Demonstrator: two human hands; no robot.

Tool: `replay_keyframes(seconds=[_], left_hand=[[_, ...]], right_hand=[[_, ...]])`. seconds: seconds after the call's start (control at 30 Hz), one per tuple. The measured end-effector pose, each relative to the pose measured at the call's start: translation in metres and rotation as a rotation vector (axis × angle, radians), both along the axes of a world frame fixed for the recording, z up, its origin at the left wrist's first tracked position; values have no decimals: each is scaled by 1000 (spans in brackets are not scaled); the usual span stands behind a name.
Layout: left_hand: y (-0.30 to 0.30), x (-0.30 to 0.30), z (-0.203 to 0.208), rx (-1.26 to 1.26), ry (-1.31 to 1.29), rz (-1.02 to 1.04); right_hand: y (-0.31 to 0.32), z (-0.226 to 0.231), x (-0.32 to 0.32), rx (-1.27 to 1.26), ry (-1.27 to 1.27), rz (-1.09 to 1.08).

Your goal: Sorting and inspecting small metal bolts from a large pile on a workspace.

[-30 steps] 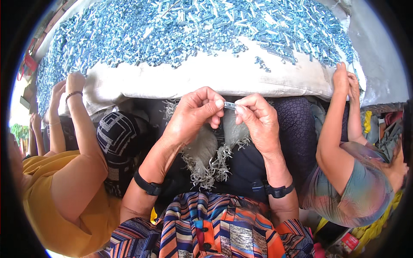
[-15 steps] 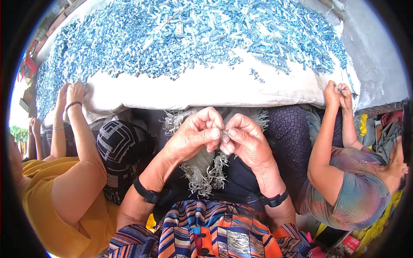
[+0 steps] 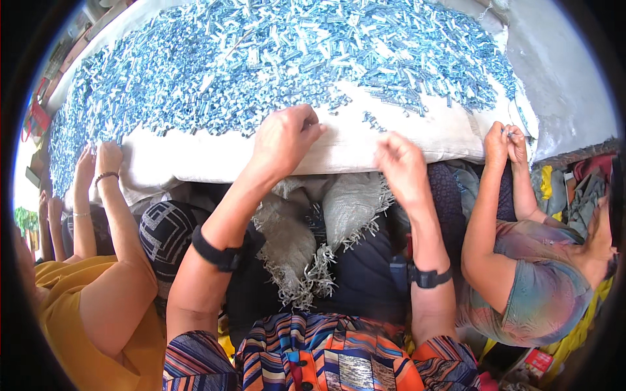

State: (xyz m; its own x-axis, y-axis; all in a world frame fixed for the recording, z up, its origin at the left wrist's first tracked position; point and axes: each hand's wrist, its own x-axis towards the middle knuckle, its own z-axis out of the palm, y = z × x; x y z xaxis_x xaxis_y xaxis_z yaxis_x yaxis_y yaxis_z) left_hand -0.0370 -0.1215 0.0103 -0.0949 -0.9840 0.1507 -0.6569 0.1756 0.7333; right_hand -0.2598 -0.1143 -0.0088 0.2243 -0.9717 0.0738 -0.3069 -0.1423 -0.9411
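Observation:
My left hand [image 3: 285, 140] is over the near edge of a wide heap of small blue and silvery pieces [image 3: 261, 78]. Its fingers are curled in toward the thumb; whatever they hold, if anything, is hidden. My right hand [image 3: 401, 164] hovers above the front edge of the white cloth [image 3: 215, 156], smeared by motion, with its fingers bent. Just beyond it lies a small loose cluster of the pieces [image 3: 370, 121]. Short bits make up the heap's left part, longer strips its right. The two hands are apart.
A person in a mustard top [image 3: 91, 306] works at my left. Another in a multicoloured top [image 3: 541, 280] at my right holds a small piece in both hands. A frayed grey sack cloth [image 3: 287, 241] covers my lap, below the cloth's front edge.
My hands were together over my lap, fingertips on a small grey piece. They have parted and moved forward, the left to the heap's edge, the right over the cloth's front edge.

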Motion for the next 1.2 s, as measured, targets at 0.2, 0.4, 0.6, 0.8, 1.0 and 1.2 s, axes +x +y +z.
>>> replay_keyframes(seconds=[0.2,0.4,0.6,0.8,1.0,1.2], left_hand=[[-32,-28,-11,12,-388,163],[-38,-35,-19,-140,-428,194],[-24,-14,-16,-31,-187,108],[21,-7,2,359,712,14],[58,-6,3,362,1029,-69],[80,-2,7,427,1175,-86]], right_hand=[[-80,0,-13,-578,534,-241],[-104,-3,-15,-543,931,-210],[-73,6,-9,-360,493,-174],[-10,24,10,170,-226,40],[34,34,32,354,-524,185],[48,22,33,301,-766,69]])
